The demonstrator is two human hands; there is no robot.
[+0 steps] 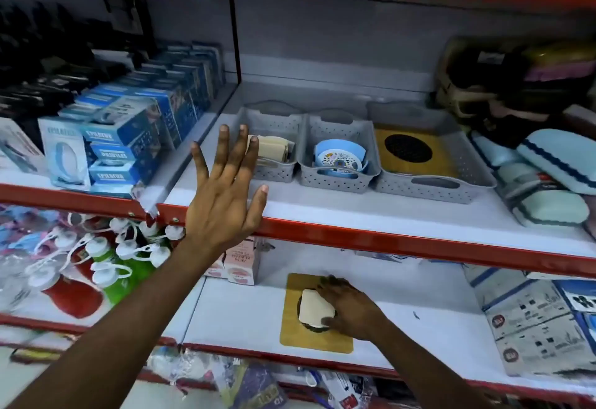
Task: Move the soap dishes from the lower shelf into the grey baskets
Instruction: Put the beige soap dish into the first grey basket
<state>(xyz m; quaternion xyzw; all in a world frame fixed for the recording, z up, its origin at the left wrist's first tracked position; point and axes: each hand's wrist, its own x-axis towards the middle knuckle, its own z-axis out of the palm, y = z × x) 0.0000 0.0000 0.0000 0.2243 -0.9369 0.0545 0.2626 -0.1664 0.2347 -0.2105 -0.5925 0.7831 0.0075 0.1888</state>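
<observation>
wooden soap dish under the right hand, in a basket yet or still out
Out: the flat wooden soap dish lies on the lower white shelf, the right hand resting on it.

Both forearms are bare up to the frame edge, with no sleeve visible. The left hand [222, 202] and the right hand [350, 307] wear no gloves, rings, watch or bands. Fingernails are short and unpainted.

Blue boxes [129, 137] at left read "EPILATEUR" — mirrored — other print too blurred.
</observation>
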